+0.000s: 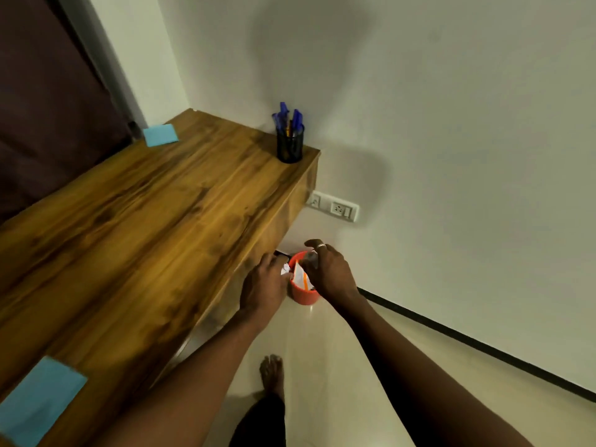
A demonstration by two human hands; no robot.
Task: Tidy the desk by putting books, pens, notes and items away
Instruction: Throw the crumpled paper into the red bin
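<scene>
Here, the left hand (pixel 266 285) grip pinches crumpled white paper (pixel 285 269) beside the round orange bin (pixel 303 296); whether the right hand (pixel 327 272) grip holds anything is unclear.

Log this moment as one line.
left hand: holds crumpled white paper at rim of round orange bin; right hand: above bin, grip unclear; wooden desk: two blue paper notes

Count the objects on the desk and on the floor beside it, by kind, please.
Blue pads: 2
Pen holder: 1
Orange bin: 1
Total: 4
Pens in the holder: too bunched to count.
</scene>
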